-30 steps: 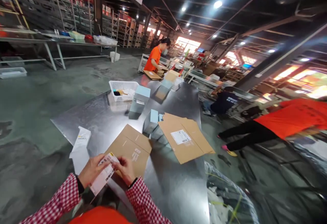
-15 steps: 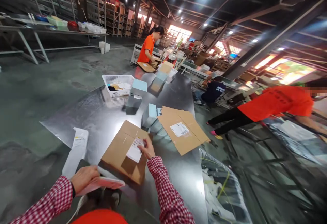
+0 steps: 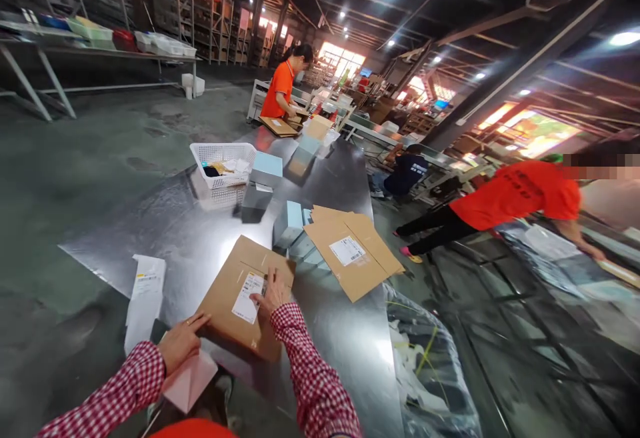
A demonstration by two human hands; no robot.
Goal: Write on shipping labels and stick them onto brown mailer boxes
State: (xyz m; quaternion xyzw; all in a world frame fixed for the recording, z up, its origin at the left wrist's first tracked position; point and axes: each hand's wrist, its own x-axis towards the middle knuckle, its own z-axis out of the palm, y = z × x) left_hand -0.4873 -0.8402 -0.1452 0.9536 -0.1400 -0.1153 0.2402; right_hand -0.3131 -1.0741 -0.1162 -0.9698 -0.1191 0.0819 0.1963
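A flat brown cardboard box (image 3: 225,298) lies on the shiny metal table (image 3: 190,238) right in front of me. A white shipping label (image 3: 249,298) sits on its top. My right hand (image 3: 273,291) lies flat on the box with its fingers spread, pressing the label's right edge. My left hand (image 3: 181,341) rests at the box's near left corner, finger pointing at it, and pins a pinkish backing sheet (image 3: 191,378) under the palm. Both sleeves are red-and-white check.
A second flattened carton with a label (image 3: 353,255) lies to the right, pale blue boxes (image 3: 287,221) behind it, a white basket (image 3: 220,163) farther back. White paper strip (image 3: 143,291) at left. People in orange shirts (image 3: 515,195) work at right and at the far end (image 3: 280,88).
One second ago both hands held the label sheet near my chest. The right hand then carried the label onto the box and now presses it flat; the left dropped with the backing.
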